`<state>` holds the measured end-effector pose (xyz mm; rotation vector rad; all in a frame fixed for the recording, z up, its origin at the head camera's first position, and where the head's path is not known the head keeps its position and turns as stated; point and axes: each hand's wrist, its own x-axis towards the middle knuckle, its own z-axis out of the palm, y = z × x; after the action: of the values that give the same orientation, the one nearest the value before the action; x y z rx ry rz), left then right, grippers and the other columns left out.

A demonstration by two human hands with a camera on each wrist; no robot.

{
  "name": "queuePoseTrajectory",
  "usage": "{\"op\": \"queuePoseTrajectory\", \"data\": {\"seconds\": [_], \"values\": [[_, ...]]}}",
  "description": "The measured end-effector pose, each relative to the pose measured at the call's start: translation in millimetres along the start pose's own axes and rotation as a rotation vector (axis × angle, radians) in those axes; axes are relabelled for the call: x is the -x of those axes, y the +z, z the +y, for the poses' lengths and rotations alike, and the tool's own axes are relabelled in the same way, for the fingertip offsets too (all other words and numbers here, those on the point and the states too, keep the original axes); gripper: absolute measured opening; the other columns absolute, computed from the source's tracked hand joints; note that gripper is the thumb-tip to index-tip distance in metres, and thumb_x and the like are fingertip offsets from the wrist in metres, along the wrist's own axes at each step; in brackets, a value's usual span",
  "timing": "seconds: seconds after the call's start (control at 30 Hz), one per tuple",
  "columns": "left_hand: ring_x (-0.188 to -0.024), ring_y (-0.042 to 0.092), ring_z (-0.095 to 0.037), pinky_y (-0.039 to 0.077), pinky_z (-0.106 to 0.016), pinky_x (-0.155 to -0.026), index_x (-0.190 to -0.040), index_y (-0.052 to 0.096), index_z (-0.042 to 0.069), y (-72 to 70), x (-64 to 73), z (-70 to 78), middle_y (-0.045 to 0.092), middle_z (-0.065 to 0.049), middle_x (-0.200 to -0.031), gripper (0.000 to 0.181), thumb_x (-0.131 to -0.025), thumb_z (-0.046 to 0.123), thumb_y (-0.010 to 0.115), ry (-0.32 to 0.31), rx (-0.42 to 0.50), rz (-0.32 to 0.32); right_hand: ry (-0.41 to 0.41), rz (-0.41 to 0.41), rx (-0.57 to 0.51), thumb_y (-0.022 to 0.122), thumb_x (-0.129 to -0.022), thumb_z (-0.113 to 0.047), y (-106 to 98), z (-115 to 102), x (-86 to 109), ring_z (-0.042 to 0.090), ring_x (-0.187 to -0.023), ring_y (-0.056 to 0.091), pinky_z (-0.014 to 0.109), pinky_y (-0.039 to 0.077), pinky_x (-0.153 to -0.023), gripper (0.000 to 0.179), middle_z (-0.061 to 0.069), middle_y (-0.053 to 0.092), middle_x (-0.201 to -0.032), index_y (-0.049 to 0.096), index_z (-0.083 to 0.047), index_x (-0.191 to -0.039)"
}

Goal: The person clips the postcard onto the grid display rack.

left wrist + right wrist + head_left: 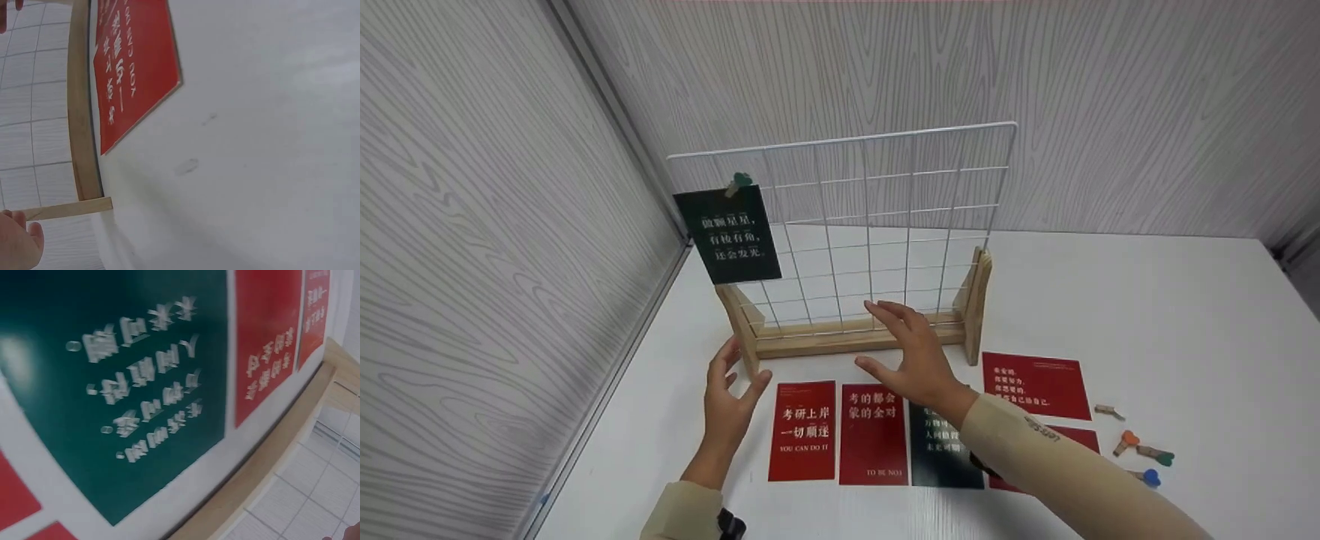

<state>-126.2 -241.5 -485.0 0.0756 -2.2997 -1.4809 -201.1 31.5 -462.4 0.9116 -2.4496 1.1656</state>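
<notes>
A white wire grid rack (866, 187) stands in a wooden base (847, 343). On its upper left a dark green card (735, 244) hangs from a small wooden clip with a green top (741, 180). My left hand (727, 412) is beside the base's left foot (746, 337), fingers spread and holding nothing; whether it touches the wood, I cannot tell. In the left wrist view, the fingertips (35, 232) show by the foot's end. My right hand (919, 360), fingers apart and holding nothing, is in front of the grid, above the cards.
Before the base lie a red card (802, 442), another red card (874, 450) and a dark green card (945, 457). More red cards (1035, 371) lie to the right, partly under my right sleeve. Several small clips (1126, 442) are beyond them. A grey patterned wall (840, 67) stands behind.
</notes>
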Motion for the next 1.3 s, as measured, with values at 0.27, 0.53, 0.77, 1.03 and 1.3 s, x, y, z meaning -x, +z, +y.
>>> {"op": "queuePoseTrajectory", "data": {"seconds": [0.27, 0.53, 0.77, 1.03, 1.3], "values": [[-0.130, 0.035, -0.032, 0.030, -0.055, -0.103, -0.143, 0.033, 0.003, 12.1, 11.7, -11.0, 0.037, -0.016, -0.144, 0.072, -0.085, 0.023, 0.071, 0.021, -0.037, -0.084, 0.045, -0.023, -0.017, 0.068, -0.084, -0.049, -5.1, 14.6, 22.4, 0.026, -0.129, 0.037, 0.054, 0.033, -0.101, 0.072, 0.008, 0.042, -0.141, 0.040, -0.025, -0.146], [-0.130, 0.036, -0.031, 0.030, -0.059, -0.103, -0.144, 0.037, 0.009, 20.3, 19.1, -21.2, 0.038, -0.011, -0.145, 0.077, -0.080, 0.024, 0.077, -0.031, -0.090, -0.159, 0.053, -0.046, 0.005, 0.072, -0.083, -0.044, -14.0, 27.8, 43.1, 0.029, -0.128, 0.040, 0.057, 0.033, -0.100, 0.073, 0.009, 0.045, -0.139, 0.043, -0.019, -0.145], [-0.129, 0.037, -0.035, 0.035, -0.059, -0.100, -0.144, 0.037, 0.012, 18.5, 18.4, -24.5, 0.038, -0.013, -0.144, 0.083, -0.075, 0.031, 0.080, -0.128, -0.150, -0.224, 0.131, -0.069, 0.020, 0.076, -0.080, -0.040, -24.4, 38.2, 61.7, 0.026, -0.125, 0.044, 0.057, 0.039, -0.097, 0.073, 0.004, 0.047, -0.137, 0.044, -0.022, -0.144], [-0.134, 0.031, -0.039, 0.029, -0.062, -0.102, -0.144, 0.039, 0.011, 16.1, 14.9, -30.4, 0.037, -0.017, -0.145, 0.084, -0.074, 0.032, 0.082, -0.204, -0.213, -0.296, 0.188, -0.106, 0.064, 0.077, -0.078, -0.040, -37.7, 51.4, 78.8, 0.028, -0.122, 0.044, 0.058, 0.039, -0.094, 0.073, 0.006, 0.048, -0.135, 0.046, -0.027, -0.142], [-0.137, 0.025, -0.039, 0.026, -0.059, -0.105, -0.144, 0.039, 0.008, 16.7, 9.0, -35.6, 0.039, -0.018, -0.145, 0.088, -0.072, 0.029, 0.084, -0.243, -0.301, -0.318, 0.306, -0.137, 0.085, 0.083, -0.072, -0.034, -54.6, 60.2, 93.7, 0.032, -0.124, 0.042, 0.059, 0.044, -0.090, 0.075, 0.011, 0.048, -0.135, 0.050, -0.024, -0.139]]}}
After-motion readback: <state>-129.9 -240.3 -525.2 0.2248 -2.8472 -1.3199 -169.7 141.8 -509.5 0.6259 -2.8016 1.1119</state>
